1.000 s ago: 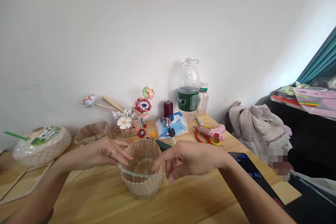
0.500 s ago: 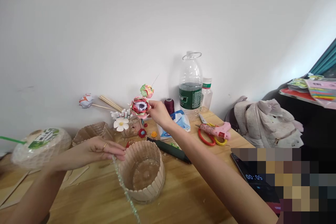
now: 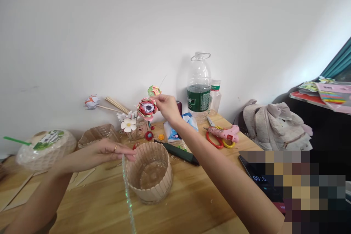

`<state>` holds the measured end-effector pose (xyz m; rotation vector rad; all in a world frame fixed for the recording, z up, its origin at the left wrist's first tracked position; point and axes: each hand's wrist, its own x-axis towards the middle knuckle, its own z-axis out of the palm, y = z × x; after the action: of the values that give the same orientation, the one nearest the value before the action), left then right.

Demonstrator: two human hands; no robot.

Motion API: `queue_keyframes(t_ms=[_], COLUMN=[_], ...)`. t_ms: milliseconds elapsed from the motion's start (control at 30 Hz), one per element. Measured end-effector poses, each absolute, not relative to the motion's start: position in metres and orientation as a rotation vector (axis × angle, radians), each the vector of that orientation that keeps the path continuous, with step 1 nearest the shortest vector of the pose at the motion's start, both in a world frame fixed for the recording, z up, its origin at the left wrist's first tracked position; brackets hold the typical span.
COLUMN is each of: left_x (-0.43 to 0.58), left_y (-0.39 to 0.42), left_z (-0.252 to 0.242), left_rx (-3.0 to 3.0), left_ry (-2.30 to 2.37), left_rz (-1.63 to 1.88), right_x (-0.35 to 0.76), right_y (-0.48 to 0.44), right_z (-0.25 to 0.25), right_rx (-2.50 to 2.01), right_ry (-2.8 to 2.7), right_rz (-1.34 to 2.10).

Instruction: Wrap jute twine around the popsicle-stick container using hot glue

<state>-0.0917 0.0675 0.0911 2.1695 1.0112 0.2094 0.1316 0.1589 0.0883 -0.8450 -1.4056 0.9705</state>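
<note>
My left hand (image 3: 111, 151), with a ring on one finger, hovers by the left rim of a round basket (image 3: 160, 193) faced with wooden sticks. A glittery, see-through tinsel strip (image 3: 127, 193) hangs from its closed fingers. Farther back, my right hand (image 3: 168, 108) pinches at the upper right edge of a red, pink and white paper flower (image 3: 147, 108). Just behind its fingertips is a green and pink paper flower (image 3: 154, 90). A small decorated box (image 3: 138, 131) and a white flower (image 3: 128, 125) stand below the red one.
A large bottle (image 3: 199, 97) stands against the wall. Scissors (image 3: 215, 140) and a pink glue gun (image 3: 225, 133) lie at right, near a phone (image 3: 263, 179). A dark green tool (image 3: 179, 152) lies behind the basket. At left sits a wrapped coconut (image 3: 49, 150) with a green straw.
My right hand has risen slightly at the red paper flower, its fingertips now nearer the green one. The tinsel strip hangs straighter from my left hand. The whole view has shifted a little.
</note>
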Motion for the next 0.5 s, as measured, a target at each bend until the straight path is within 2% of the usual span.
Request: queue_keyframes(t_ms=[267,500], left_x=[-0.082,-0.084], left_y=[0.058,0.057], left_z=[0.095,0.097], left_rx=[2.008,1.956], left_ry=[1.064,1.053], left_rz=[0.286,0.447], right_x=[0.162,0.199], right_y=[0.148,0.114], right_z=[0.140,0.178], right_rx=[-0.733,-0.707], right_ry=[-1.265,-1.205], right_rz=[0.813,0.367])
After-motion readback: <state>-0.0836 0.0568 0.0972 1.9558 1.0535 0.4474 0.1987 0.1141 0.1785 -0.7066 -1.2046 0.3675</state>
